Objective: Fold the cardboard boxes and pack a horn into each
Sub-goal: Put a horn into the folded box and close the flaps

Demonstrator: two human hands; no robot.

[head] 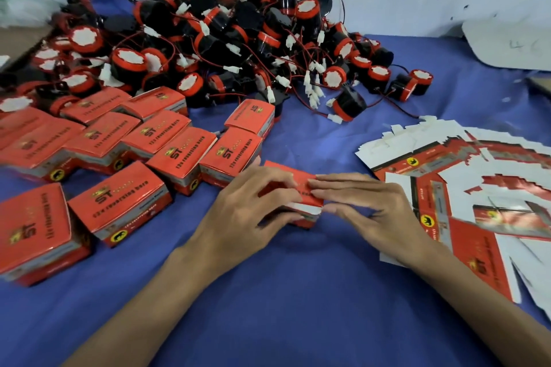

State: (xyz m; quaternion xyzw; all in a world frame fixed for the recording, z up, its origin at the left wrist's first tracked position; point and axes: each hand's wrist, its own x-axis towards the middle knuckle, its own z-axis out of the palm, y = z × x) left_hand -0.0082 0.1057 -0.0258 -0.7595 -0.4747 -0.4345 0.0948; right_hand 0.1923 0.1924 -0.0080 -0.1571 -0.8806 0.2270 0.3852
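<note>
Fig.: lid-closing step. Our L hand [253, 205] grip curls round the box [286, 168]; R hand [366, 205] presses flat. Next, prob.: we tuck flap [307, 209] in.

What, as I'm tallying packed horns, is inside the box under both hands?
Hidden: the red box has its lid down, the left hand gripping it and the right hand pressing on top. Only its white front edge shows.

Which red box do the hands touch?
The centre box, under left hand and right hand; the closed boxes to its left have no hand on them.
</note>
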